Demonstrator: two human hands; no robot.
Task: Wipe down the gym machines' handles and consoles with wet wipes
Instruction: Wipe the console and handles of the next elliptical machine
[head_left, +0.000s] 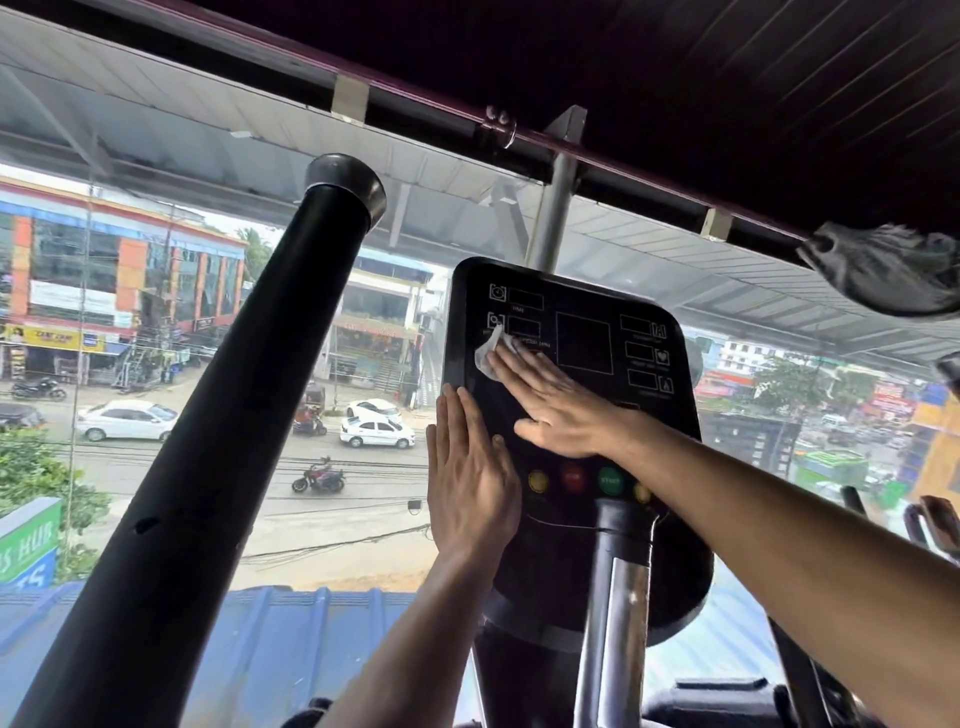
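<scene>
A black machine console with white display outlines and coloured round buttons stands in the middle of the head view. My right hand lies flat on its left half, straight fingers pressing a crumpled white wet wipe against the panel near the upper left displays. My left hand rests flat with straight fingers on the console's left edge, just below the right hand. A thick black handle rises diagonally on the left, capped at the top.
A chrome post runs down under the console. Another handle end, worn and grey, shows at the upper right. Behind the machine is a large window over a street with cars. Dark machine parts sit at the lower right.
</scene>
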